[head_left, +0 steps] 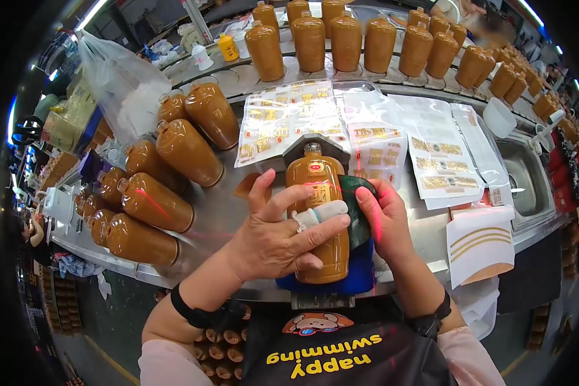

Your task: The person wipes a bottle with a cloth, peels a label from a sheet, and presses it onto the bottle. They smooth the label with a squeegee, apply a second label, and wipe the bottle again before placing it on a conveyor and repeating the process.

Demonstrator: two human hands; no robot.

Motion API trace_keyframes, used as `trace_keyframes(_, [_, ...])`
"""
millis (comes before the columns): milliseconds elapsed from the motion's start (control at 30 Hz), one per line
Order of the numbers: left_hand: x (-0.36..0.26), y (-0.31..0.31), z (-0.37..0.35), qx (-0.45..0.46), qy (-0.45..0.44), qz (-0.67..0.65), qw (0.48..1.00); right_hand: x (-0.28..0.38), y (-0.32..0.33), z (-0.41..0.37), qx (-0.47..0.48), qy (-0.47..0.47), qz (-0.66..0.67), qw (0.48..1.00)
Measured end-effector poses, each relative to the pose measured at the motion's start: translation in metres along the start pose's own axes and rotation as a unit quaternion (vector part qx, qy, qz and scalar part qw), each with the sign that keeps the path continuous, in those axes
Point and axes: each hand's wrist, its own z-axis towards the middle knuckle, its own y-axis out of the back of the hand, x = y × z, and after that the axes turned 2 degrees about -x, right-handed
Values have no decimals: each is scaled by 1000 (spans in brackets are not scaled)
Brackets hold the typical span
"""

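A brown glazed bottle [325, 254] lies on its back in front of me, neck pointing away, with a small red emblem and a gold label [326, 193] on its face. Across the bottle spreads my left hand [280, 235], fingers apart and stretched out; one finger wears a white wrap. My right hand [386, 215] pinches a dark green flat sheet [356, 209] between thumb and fingers, against the bottle's right side. Beneath the bottle is a blue pad [363, 273], and a dark angular holder [294, 151] surrounds its shoulder.
Several brown bottles [157, 202] lie tilted at the left. More bottles [309, 42] stand along a conveyor [296, 69] at the back. Sheets of gold labels [289, 119] cover the metal table [215, 222] behind the holder. A sink [527, 177] is at the right.
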Motion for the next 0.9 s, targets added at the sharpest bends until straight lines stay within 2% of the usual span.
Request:
trace_keyframes(67, [-10,-1,-5,-8,9,-15,1000,2,2,2,-1,11,-11,1000])
trace_keyframes(167, [-33,-3,-18,-16,47,-49,998,7,6,11,-36,115,-108,987])
trace_keyframes(200, [-40,-5,-25,-22,74,-66,995,17,3,14,-54,200,-176,962])
trace_keyframes(233, [-47,-8,-32,-30,101,-83,991,31,4,14,-30,294,-298,908])
trace_keyframes(267, [-52,-15,-40,-56,142,-86,985,49,2,12,47,400,-370,837])
trace_keyframes(300, [-57,-24,-48,-107,191,-87,972,65,0,10,120,495,-431,744])
trace_keyframes(367, [-61,-40,-54,-94,277,-81,953,89,-9,7,309,397,-392,770])
trace_keyframes(400, [-65,-39,-54,-88,284,-79,952,94,-14,8,398,337,-366,770])
trace_keyframes(500, [-67,-36,-51,-71,294,-77,950,78,-29,45,134,459,-406,779])
trace_keyframes(533, [-66,-36,-54,-66,294,-82,950,86,-31,42,111,513,-485,700])
trace_keyframes(567, [-64,-38,-55,-61,292,-86,951,76,-29,29,177,469,-503,704])
trace_keyframes(633, [-61,-44,-58,-77,286,-91,951,79,-33,-10,339,470,-377,723])
trace_keyframes(667, [-60,-46,-58,-88,288,-96,949,91,-32,-24,415,387,-302,766])
trace_keyframes(733, [-61,-44,-57,-98,292,-92,947,80,-17,-31,296,199,-221,908])
trace_keyframes(800, [-61,-28,-43,-104,209,-54,971,64,-11,-34,119,42,-131,983])
trace_keyframes(833, [-61,-21,-36,-105,168,-39,979,45,-13,-28,68,47,-71,994])
trace_keyframes(900, [-58,-23,-30,-86,185,-21,979,22,-11,-21,28,74,-125,989])
